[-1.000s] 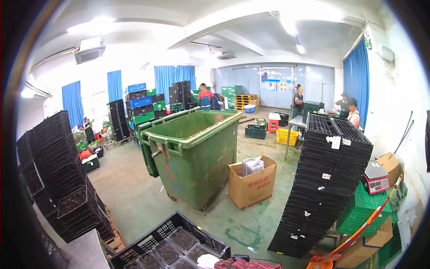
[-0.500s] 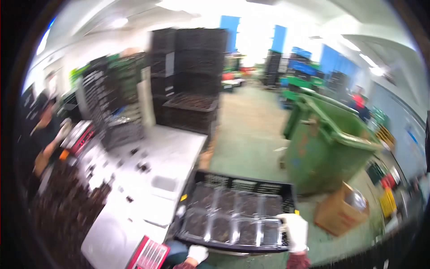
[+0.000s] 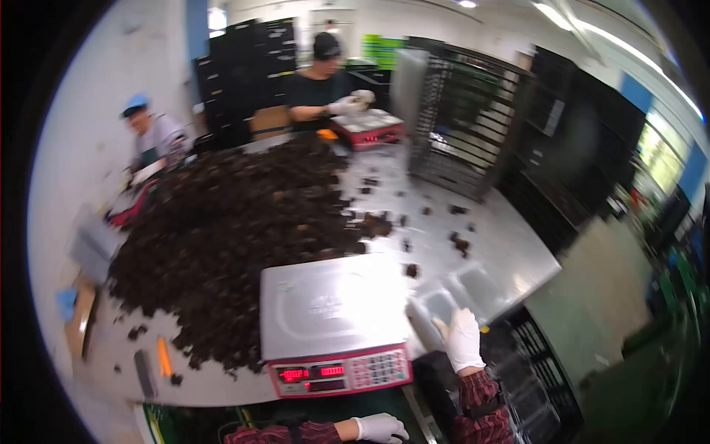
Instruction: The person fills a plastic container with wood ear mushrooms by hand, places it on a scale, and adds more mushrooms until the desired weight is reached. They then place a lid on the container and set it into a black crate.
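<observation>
My right hand (image 3: pixel 464 342), in a white glove, is at the near edge of clear plastic trays (image 3: pixel 436 305) on the metal table. Its thumb is spread from the fingers, and no firm grip shows. White-gloved too, my left hand (image 3: pixel 381 428) hangs low in front of the scale (image 3: pixel 333 307), fingers loosely stretched and holding nothing visible. The scale has a bare metal plate and a lit red display. Behind and left of it lies a large heap of dark brown pieces (image 3: pixel 237 214). A black crate (image 3: pixel 536 348) with clear trays is right of my right hand.
Across the table (image 3: pixel 518 244), a person in a dark cap works at another scale (image 3: pixel 370 132). Another person in a blue cap (image 3: pixel 135 102) stands at the far left. Black crates (image 3: pixel 569 126) are stacked at the right. An orange-handled tool (image 3: pixel 163 357) lies at the near left.
The view has swung left towards the table and heap. My right hand has left the crate's right edge and is now by the clear trays. My left hand is now before the scale.
</observation>
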`<action>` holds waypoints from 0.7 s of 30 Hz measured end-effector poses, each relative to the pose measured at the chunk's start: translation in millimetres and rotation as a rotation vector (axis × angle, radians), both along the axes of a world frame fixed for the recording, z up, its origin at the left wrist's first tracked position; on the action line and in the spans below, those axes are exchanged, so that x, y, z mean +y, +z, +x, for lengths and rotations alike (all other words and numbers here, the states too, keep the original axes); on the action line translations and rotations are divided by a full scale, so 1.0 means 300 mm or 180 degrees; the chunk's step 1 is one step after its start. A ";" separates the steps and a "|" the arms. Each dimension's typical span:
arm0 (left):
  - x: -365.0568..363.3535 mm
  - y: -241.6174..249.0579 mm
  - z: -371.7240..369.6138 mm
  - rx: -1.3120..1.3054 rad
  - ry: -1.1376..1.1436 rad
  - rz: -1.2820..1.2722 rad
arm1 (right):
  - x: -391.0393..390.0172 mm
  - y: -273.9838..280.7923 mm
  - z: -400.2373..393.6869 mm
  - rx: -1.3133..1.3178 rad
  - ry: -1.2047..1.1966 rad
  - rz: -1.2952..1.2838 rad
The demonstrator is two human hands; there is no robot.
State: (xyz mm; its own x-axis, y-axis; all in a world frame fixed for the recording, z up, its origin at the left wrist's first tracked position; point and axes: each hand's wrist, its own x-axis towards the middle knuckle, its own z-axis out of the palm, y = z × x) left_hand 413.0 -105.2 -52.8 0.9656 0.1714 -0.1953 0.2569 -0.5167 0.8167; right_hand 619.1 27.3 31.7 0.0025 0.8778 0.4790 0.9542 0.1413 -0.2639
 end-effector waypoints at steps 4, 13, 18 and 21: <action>0.016 0.100 -0.333 0.0039 0.1193 -0.0103 | 0.071 -0.176 -0.077 0.0068 0.0052 -0.0880; -0.577 0.570 -1.282 0.1437 0.5369 0.1913 | 0.077 -0.134 -0.048 0.0326 0.0015 -0.0981; -0.822 0.747 -1.689 0.4102 0.6674 0.2288 | 0.074 0.026 -0.005 0.0755 -0.0337 -0.0013; -0.573 0.831 -1.693 0.3362 0.6334 0.3972 | -0.003 0.220 -0.107 0.0845 -0.0016 0.0257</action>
State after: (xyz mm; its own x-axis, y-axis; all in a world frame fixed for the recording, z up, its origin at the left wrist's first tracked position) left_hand -94.9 -277.0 196.5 -0.5829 0.5993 0.5487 0.6628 0.7413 -0.1056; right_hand 587.1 26.5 97.6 0.1416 0.8364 0.5295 0.8539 0.1674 -0.4927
